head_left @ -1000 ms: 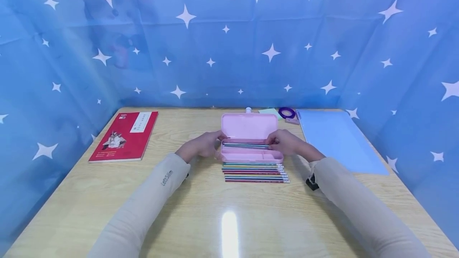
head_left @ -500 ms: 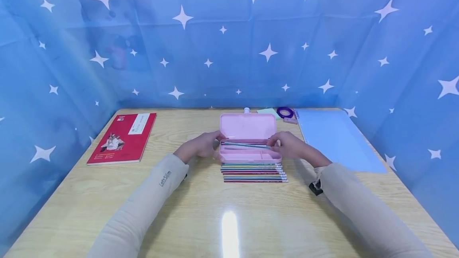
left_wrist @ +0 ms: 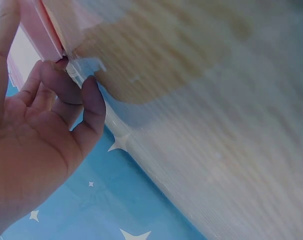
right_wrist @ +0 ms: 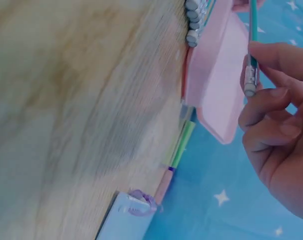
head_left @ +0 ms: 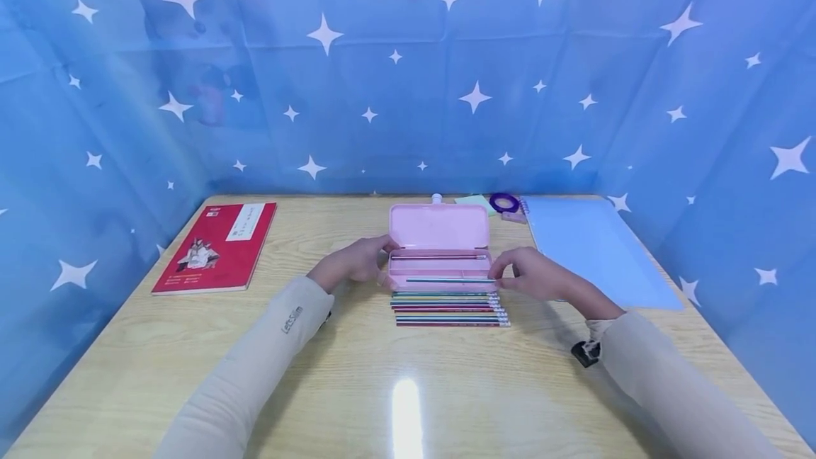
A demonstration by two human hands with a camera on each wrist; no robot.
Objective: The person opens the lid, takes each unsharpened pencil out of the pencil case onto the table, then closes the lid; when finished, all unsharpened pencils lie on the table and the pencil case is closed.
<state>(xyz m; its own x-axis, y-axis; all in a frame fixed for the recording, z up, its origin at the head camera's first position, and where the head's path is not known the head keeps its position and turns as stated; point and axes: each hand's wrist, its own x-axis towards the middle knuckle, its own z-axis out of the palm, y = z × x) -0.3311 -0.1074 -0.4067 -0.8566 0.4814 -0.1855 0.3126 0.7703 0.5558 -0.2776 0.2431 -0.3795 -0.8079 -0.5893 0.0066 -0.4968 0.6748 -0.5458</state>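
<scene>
An open pink pencil case [head_left: 440, 229] stands at the table's middle with its lid upright. My left hand [head_left: 384, 265] grips its left end; in the left wrist view the fingers [left_wrist: 86, 100] curl round the case's corner [left_wrist: 44, 35]. My right hand [head_left: 501, 276] pinches the eraser end of a teal pencil [head_left: 449, 280], held level over the case's front rim. The right wrist view shows that pencil [right_wrist: 252, 35] between thumb and fingers. One pencil [head_left: 436, 257] lies inside the case. Several coloured pencils [head_left: 449, 307] lie in a row just in front of it.
A red book [head_left: 217, 246] lies at the left, a light blue spiral notebook [head_left: 593, 246] at the right. Behind the case are a purple tape roll [head_left: 503, 202], a green note pad [head_left: 474, 200] and a small white cap [head_left: 437, 197]. Blue starred cloth walls three sides.
My right hand has lifted a teal pencil out of the case and drawn it toward me, to the front rim. The left hand has stayed on the case.
</scene>
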